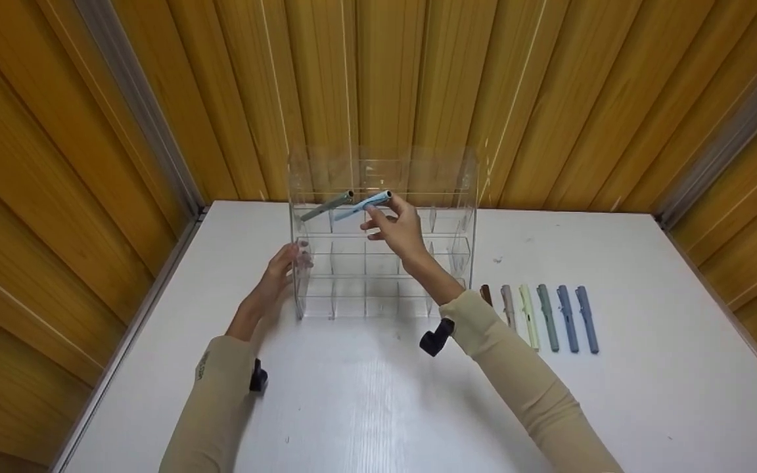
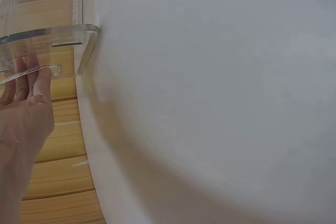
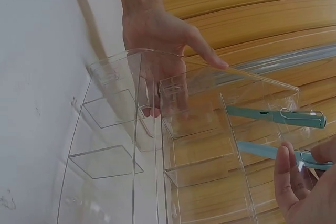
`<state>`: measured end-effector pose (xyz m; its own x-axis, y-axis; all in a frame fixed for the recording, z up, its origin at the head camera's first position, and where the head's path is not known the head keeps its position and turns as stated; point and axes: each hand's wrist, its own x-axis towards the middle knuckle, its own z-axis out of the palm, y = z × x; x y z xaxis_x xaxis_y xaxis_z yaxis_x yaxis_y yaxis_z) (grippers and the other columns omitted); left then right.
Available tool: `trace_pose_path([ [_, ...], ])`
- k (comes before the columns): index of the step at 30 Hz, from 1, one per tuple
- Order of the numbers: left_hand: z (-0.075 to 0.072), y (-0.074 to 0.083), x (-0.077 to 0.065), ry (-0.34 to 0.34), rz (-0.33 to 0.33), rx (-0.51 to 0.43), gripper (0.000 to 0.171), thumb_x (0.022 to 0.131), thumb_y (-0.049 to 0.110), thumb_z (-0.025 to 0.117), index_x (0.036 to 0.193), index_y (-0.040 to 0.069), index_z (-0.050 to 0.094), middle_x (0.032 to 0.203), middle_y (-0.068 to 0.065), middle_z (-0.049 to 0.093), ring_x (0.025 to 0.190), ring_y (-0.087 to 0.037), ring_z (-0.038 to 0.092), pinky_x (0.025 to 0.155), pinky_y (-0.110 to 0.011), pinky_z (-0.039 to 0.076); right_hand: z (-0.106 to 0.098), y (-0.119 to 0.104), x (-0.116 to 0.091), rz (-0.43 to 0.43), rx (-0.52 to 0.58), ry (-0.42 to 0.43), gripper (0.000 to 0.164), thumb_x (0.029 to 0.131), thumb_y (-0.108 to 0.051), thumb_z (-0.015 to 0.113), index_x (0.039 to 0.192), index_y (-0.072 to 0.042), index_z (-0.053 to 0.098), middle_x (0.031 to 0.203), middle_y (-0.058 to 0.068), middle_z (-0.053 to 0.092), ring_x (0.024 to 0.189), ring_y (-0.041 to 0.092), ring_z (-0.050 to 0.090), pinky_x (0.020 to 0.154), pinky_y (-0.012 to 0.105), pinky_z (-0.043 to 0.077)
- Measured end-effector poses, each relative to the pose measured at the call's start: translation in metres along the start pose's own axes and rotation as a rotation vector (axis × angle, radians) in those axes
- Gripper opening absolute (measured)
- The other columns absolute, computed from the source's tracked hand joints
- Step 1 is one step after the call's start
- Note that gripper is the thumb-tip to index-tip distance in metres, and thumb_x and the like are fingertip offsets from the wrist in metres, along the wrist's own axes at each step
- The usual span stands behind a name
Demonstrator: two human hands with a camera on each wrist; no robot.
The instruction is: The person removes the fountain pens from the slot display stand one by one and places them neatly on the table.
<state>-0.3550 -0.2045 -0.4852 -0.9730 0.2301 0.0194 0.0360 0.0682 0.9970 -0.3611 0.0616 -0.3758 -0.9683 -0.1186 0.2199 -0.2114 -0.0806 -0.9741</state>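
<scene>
A clear acrylic organizer with tiers of compartments stands upright near the back of the table. My left hand rests against its left side wall; through the clear plastic in the right wrist view, its fingers lie along the outside with the thumb extended. My right hand pinches a light blue pen near its clip end, fingertips right at the top tier. The pen slants, its lower end among the upper left compartments. Left of it, a grey-green pen leans in the leftmost top compartment.
Several pens lie side by side on the table to the right, among them a yellow-green pen, a green pen and a blue pen. My right forearm overlaps the row's left end. Wood-patterned walls enclose the white table.
</scene>
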Motion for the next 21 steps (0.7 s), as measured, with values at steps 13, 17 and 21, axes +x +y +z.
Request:
trace_pose_path([
  [13, -0.006, -0.004, -0.006, 0.002, -0.041, 0.037, 0.073, 0.107, 0.055, 0.025, 0.163, 0.008, 0.026, 0.165, -0.023, 0.031, 0.161, -0.038, 0.018, 0.131, -0.061, 0.008, -0.003, 0.006, -0.012, -0.118, 0.046, 0.110, 0.029, 0.103, -0.003, 0.064, 0.131, 0.003, 0.067, 0.112, 0.012, 0.070, 0.091, 0.012, 0.072, 0.079, 0.026, 0.064],
  [17, -0.006, -0.003, -0.002, 0.002, -0.052, 0.053, 0.076, 0.105, 0.059, 0.025, 0.163, 0.010, 0.026, 0.166, -0.021, 0.031, 0.163, -0.037, 0.014, 0.132, -0.061, 0.010, -0.007, 0.003, -0.014, -0.164, 0.027, 0.145, 0.029, 0.103, -0.005, 0.064, 0.131, 0.003, 0.067, 0.110, 0.012, 0.071, 0.099, 0.014, 0.070, 0.086, 0.027, 0.063],
  [21, -0.005, -0.003, 0.001, 0.004, -0.038, 0.036, 0.073, 0.107, 0.056, 0.024, 0.162, 0.008, 0.027, 0.164, -0.022, 0.032, 0.162, -0.037, 0.017, 0.132, -0.059, 0.009, -0.013, -0.001, -0.016, -0.185, 0.034, 0.163, 0.031, 0.105, -0.006, 0.062, 0.134, 0.004, 0.065, 0.114, 0.014, 0.069, 0.105, 0.015, 0.068, 0.092, 0.029, 0.062],
])
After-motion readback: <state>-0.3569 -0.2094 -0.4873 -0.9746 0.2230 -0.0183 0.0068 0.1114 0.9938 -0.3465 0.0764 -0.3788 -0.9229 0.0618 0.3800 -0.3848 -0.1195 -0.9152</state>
